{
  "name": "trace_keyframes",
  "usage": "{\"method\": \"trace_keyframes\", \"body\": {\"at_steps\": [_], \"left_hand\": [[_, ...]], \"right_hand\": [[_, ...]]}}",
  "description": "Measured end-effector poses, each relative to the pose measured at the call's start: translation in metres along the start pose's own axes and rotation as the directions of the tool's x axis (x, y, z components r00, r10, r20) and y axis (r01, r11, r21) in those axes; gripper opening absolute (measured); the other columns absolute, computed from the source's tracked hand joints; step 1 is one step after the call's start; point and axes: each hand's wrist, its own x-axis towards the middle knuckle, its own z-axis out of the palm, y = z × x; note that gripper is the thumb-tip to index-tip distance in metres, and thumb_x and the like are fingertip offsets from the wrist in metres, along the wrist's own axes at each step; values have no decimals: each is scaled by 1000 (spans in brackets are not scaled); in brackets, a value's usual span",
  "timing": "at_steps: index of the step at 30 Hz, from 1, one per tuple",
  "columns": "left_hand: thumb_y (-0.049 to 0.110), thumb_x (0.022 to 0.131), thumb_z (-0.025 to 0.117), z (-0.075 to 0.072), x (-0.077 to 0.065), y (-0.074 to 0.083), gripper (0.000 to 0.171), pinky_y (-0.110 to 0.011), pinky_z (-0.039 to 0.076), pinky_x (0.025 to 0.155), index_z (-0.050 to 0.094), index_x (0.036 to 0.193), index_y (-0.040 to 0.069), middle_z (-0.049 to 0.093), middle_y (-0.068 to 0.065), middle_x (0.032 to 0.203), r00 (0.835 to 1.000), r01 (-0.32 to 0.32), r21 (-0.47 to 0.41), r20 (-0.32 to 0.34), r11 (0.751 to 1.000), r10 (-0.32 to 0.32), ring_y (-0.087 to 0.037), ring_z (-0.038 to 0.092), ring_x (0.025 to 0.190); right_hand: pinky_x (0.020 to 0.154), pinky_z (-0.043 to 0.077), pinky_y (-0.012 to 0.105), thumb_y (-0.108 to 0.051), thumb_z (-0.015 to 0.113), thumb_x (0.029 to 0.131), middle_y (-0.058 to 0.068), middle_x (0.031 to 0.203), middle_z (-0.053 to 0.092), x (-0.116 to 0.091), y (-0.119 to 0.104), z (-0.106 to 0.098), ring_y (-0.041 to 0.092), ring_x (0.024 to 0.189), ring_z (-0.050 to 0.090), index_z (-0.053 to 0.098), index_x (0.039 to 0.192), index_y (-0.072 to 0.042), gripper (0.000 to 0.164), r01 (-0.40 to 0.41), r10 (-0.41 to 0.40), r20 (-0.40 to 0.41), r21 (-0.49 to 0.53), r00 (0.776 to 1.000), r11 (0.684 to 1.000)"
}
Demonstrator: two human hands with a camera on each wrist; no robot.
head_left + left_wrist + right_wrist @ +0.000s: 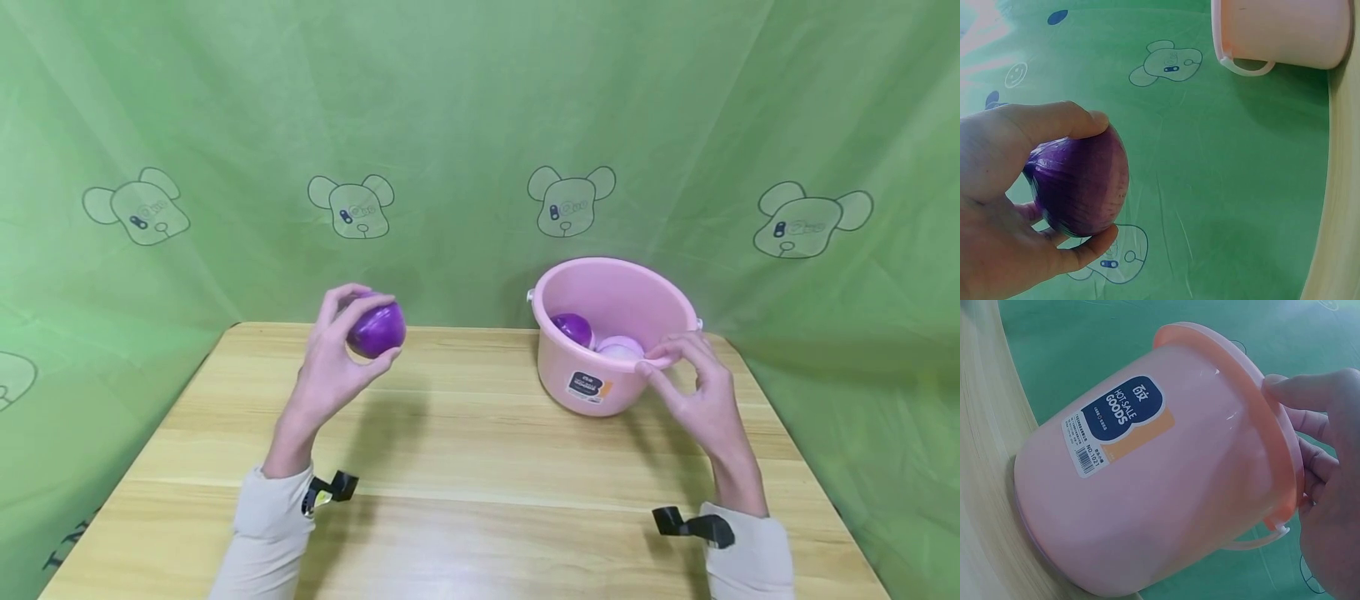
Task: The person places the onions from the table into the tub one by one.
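My left hand (pixel 330 358) holds a purple onion (pixel 1082 178) up over the left part of the table, thumb on one side and fingers on the other. To the right stands a pink bucket (pixel 577 375), its label (pixel 1116 422) facing my side. My right hand (pixel 697 392) pinches the bucket's near right rim, the thumb outside and the fingers over the edge. Inside the bucket lie another purple onion (pixel 573 328) and a pale pinkish round thing (pixel 621 348), partly hidden by the near wall.
The light wooden table (pixel 465 467) ends at the back against a green curtain (pixel 457 108) printed with bear heads. A white handle (pixel 1260 540) hangs at the bucket's side. Black camera mounts (pixel 330 490) sit on both wrists.
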Motion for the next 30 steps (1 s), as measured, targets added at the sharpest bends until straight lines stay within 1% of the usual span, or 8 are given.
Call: {"method": "trace_keyframes", "body": {"at_steps": [8, 11, 15, 20, 23, 24, 27, 30], "left_hand": [[0, 70, 91, 7, 2, 7, 70, -56, 52, 103, 65, 134, 14, 45, -15, 143, 1000, -18, -25, 8, 1000, 18, -34, 50, 129], [1, 71, 91, 10, 3, 10, 70, -56, 52, 103, 65, 134, 14, 45, -15, 143, 1000, -26, -34, 5, 999, 26, -34, 50, 129], [3, 72, 91, 13, 5, 14, 69, -55, 52, 103, 65, 135, 16, 45, -13, 144, 999, -32, -54, 1, 998, 32, -33, 50, 130], [3, 73, 91, 20, 6, 17, 69, -54, 50, 105, 65, 135, 16, 46, -12, 145, 999, -50, -84, -4, 995, 50, -31, 50, 131], [2, 72, 91, 24, 7, 18, 69, -55, 48, 107, 65, 135, 16, 47, -12, 145, 998, -65, -97, -7, 993, 65, -31, 49, 132], [2, 73, 91, 26, 8, 19, 69, -55, 47, 107, 65, 135, 16, 47, -12, 146, 998, -68, -102, -7, 992, 67, -30, 49, 132], [2, 73, 91, 29, 9, 21, 69, -56, 46, 108, 65, 135, 16, 47, -12, 146, 998, -70, -117, -6, 991, 70, -30, 49, 132], [3, 73, 91, 32, 11, 24, 69, -55, 47, 108, 65, 135, 16, 48, -10, 146, 997, -73, -126, -6, 989, 73, -29, 49, 132]], "right_hand": [[124, 19, 38, 16, 74, 81, -5, 107, 61, 0, -33, 2, 11, 114, 50, 66, 99, 12, 20, 16, -16, 0, 17, 1000, 1000], [125, 18, 40, 17, 74, 81, -4, 107, 62, 0, -39, 1, 10, 113, 51, 66, 98, 12, 19, 14, -14, 1, 20, 1000, 1000], [126, 16, 43, 16, 74, 82, 6, 107, 62, 0, -35, 1, 11, 115, 50, 66, 99, 11, 20, 15, -15, 1, 19, 1000, 1000], [125, 18, 39, 15, 76, 81, 19, 110, 62, -1, -10, 1, 11, 118, 49, 68, 102, 8, 23, 8, -8, 2, 4, 1000, 1000], [125, 17, 42, 14, 77, 81, 18, 111, 63, -1, 3, 0, 11, 119, 49, 69, 103, 6, 25, 4, -4, 0, 4, 1000, 1000], [126, 16, 42, 14, 77, 81, 17, 111, 63, -1, 4, 0, 11, 120, 49, 69, 103, 6, 25, 3, -3, -1, 5, 1000, 1000], [126, 15, 43, 15, 76, 81, 20, 111, 62, -1, -4, 1, 11, 119, 49, 68, 102, 8, 24, 6, -6, -1, 9, 1000, 1000], [125, 17, 40, 16, 74, 81, 24, 110, 62, 0, -12, 1, 10, 117, 49, 67, 102, 9, 23, 14, -14, -2, 10, 1000, 1000]]}}
